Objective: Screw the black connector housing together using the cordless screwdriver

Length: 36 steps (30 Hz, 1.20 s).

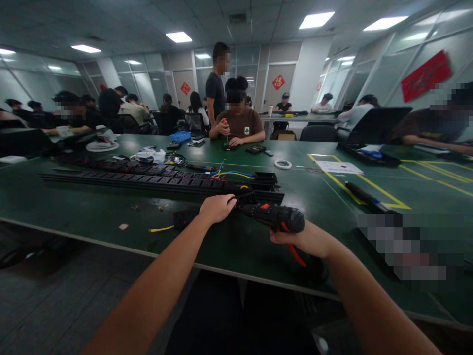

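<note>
My right hand (301, 236) is wrapped round the grip of a black and orange cordless drill (275, 214), which points left and away from me. Its front end meets a small black part (247, 198) that my left hand (218, 207) grips from the left. The fingertips and the exact contact at the drill's tip are partly hidden. Below and left of that hand lies a short black socket piece (184, 220), with a yellow wire (162, 229) running out of it. Just beyond my hands, long black power strips (148, 181) lie side by side on the green table (111, 207).
Blue and yellow wires (234, 174) rest behind the strips. A white tape roll (283, 163) lies farther back. At right are a black pen-shaped tool (364, 195) and yellow tape lines (399, 203). Across the table a person (240, 125) works with a hand tool; other people sit around.
</note>
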### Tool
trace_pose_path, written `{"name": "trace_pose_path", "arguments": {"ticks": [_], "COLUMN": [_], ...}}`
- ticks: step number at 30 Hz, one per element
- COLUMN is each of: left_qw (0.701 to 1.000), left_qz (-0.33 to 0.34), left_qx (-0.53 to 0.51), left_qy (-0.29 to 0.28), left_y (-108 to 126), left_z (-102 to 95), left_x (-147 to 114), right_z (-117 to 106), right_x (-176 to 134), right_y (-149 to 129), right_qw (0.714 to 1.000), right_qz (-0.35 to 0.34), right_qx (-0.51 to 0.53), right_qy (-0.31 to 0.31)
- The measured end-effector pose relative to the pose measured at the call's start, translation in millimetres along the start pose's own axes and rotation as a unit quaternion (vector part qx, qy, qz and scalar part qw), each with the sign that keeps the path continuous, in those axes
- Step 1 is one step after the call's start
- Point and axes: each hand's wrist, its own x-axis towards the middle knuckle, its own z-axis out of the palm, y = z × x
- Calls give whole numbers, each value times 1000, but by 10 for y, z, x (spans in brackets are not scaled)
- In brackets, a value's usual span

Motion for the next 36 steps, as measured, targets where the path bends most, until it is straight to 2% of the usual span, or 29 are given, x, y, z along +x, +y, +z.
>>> {"name": "trace_pose_path", "arguments": {"ticks": [20,36], "left_qw": [1000,1000], "left_qz": [1,-1], "left_qx": [-10,5], "left_qy": [-3,2], "left_y": [-11,-11], "left_z": [-26,-7], "left_x": [-6,-10], "right_z": [-4,-31], "right_x": [-7,17], "right_y": [9,81], "right_qw": [1000,1000], "right_qz": [22,7], "right_qx": [3,24], "right_qy": [-11,-6]}}
